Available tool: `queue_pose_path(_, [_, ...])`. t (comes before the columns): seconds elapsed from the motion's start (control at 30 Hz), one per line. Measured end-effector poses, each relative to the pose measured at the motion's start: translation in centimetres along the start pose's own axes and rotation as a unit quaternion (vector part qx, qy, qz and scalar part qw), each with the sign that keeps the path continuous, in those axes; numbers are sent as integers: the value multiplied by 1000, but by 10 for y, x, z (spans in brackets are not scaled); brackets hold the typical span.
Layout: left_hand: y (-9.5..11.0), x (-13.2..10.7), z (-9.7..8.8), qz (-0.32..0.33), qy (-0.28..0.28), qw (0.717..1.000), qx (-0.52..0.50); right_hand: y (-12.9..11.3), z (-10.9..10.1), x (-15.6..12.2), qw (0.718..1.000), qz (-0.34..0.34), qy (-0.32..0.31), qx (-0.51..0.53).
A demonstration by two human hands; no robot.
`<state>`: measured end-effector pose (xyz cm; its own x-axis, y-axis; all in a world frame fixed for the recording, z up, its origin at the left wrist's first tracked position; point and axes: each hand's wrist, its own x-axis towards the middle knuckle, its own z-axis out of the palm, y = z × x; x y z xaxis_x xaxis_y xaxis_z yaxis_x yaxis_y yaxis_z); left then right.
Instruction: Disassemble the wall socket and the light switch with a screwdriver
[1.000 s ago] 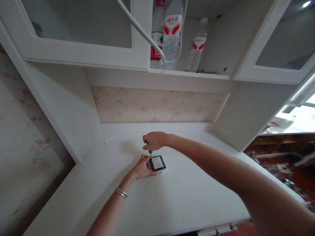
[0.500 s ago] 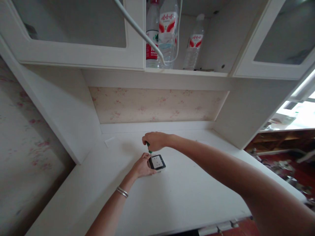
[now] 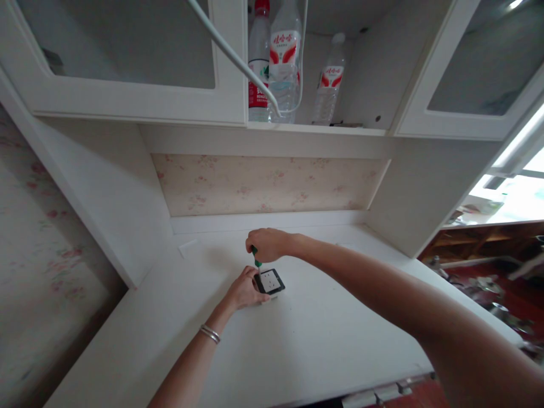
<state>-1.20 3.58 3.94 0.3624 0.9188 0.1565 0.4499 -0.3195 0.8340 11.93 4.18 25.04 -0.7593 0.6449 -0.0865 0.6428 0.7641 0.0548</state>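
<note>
A wall socket point(image 3: 270, 281) with a white face and a black frame sits on the white counter. My left hand point(image 3: 246, 289) is closed round its left side, thumb at the near edge and fingers at the far edge. Above it, my right hand point(image 3: 267, 245) grips a screwdriver point(image 3: 257, 262) by its green handle. The screwdriver stands nearly upright, its shaft pointing down at the left part of the black frame. The tip is too small to make out.
The white counter point(image 3: 323, 323) spreads around both hands. Overhead, an open cupboard holds plastic bottles point(image 3: 284, 51), with a white cable point(image 3: 229, 51) hanging in front. A flat white piece point(image 3: 188, 247) lies at the back left. Cluttered items point(image 3: 488, 294) show at the right.
The view has shifted slightly, so the cupboard and bottles appear a little lower and further left. Both hands keep their hold on the socket and the screwdriver.
</note>
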Motion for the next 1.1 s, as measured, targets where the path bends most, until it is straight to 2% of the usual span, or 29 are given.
queue_pose_path(0.1, [-1, -1, -1, 10, 7, 1000, -10, 4, -5, -5, 999, -36, 12, 19])
queue_pose_path(0.2, [-2, -2, 0, -3, 6, 999, -42, 11, -8, -11, 998, -43, 35, 41])
queue_pose_path(0.27, [-3, -2, 1, 0, 4, 999, -35, 17, -8, -16, 997, -24, 57, 45])
queue_pose_path(0.37, [-6, -2, 3, 17, 7, 1000, 6, 27, -8, -25, 995, 42, 82, 33])
queue_pose_path(0.53, [-10, -2, 4, 26, 1, 999, 17, 37, -1, -45, 989, 129, 71, 7])
queue_pose_path(0.77, [-10, -7, 5, 30, 2, 1000, 3, 44, 17, -58, 987, 154, 53, 6])
queue_pose_path(1.1, [-13, -8, 6, 24, 4, 999, -21, 48, 23, -57, 986, 159, 54, 9])
